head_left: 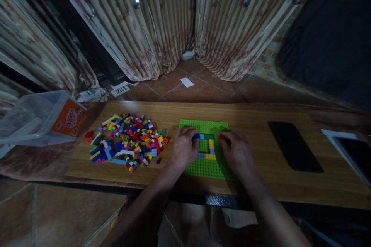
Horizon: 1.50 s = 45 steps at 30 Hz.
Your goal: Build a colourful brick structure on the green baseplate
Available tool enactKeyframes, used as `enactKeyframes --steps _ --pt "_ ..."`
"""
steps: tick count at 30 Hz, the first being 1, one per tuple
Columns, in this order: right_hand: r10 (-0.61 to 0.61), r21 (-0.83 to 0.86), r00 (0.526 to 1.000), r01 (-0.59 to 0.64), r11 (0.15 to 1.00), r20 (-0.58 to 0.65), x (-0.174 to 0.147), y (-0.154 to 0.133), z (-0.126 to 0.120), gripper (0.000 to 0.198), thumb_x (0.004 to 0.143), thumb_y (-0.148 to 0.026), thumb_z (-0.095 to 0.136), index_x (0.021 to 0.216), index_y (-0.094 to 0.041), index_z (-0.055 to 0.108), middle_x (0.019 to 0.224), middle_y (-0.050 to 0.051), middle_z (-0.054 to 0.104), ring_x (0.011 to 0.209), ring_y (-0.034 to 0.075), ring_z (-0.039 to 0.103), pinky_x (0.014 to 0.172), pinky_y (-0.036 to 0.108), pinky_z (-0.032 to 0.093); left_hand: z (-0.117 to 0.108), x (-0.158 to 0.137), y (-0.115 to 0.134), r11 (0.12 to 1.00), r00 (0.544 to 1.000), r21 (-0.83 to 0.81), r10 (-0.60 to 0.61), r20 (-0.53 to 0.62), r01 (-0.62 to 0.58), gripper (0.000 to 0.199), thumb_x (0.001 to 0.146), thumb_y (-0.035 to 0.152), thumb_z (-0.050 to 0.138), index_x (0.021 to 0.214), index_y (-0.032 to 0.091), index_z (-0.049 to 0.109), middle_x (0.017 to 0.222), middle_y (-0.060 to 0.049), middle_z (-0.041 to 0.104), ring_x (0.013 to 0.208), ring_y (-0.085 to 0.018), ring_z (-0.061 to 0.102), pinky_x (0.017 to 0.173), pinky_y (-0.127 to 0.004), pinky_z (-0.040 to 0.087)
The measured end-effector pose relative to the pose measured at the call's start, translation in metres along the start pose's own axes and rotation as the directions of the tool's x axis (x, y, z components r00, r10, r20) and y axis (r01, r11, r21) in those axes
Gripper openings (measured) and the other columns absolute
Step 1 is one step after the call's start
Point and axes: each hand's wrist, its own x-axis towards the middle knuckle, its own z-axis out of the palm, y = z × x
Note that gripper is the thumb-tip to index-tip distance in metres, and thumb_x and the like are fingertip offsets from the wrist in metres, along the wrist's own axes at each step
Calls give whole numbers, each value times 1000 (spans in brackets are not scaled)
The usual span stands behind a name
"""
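Observation:
A green baseplate (208,171) lies on the table, bearing a rectangular outline of blue, yellow, grey and green bricks (211,147). My left hand (185,147) is over the plate's left side, thumb and fingers closed at a dark blue brick (196,136) on the outline's far left corner. The hand hides the outline's left side. Over the plate's right side, my right hand (237,150) pinches a red brick (222,137) between thumb and fingertips, a little apart from the outline.
A heap of mixed loose bricks (133,139) spreads over the table's left part. A clear plastic tub (37,119) with an orange label lies past the left end. On the right are a black flat slab (294,146) and a dark tablet-like thing (352,154).

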Motion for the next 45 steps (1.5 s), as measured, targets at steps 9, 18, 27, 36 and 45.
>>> enactKeyframes --steps 9,18,27,36,45 --pt "-96 255 995 97 962 -14 -2 -25 -9 22 89 -30 54 100 -19 71 100 8 68 95 23 61 88 40 49 0 -2 -4 999 999 -21 36 -7 -36 30 84 8 56 110 16 67 117 -6 66 114 -22 55 104 -38 46" --pt "-248 151 966 236 960 68 -6 -41 8 17 89 -21 55 94 -22 72 96 7 69 92 24 56 84 41 47 0 -2 -5 999 999 -25 42 2 -42 29 84 9 56 110 16 67 118 -8 66 115 -22 55 105 -38 46" --pt "-173 187 984 164 969 31 -6 -41 15 18 85 -23 58 95 -23 73 100 8 66 98 26 54 86 42 47 0 -3 -5 999 999 -20 40 12 -40 30 84 10 56 111 17 67 119 -7 65 116 -22 55 106 -38 45" --pt "35 298 999 -27 954 -22 -4 -33 6 24 84 -32 55 99 -21 71 103 10 67 100 26 59 91 46 46 0 -2 -4 999 999 -24 36 -7 -36 26 84 13 58 108 18 67 116 -6 66 114 -22 55 104 -39 46" --pt "123 335 992 -121 935 16 -3 -36 14 19 78 -30 57 88 -21 70 99 9 67 98 26 60 92 46 45 7 -2 0 1000 999 -11 -3 -50 3 22 84 16 61 104 19 70 115 -6 66 113 -22 54 103 -38 47"
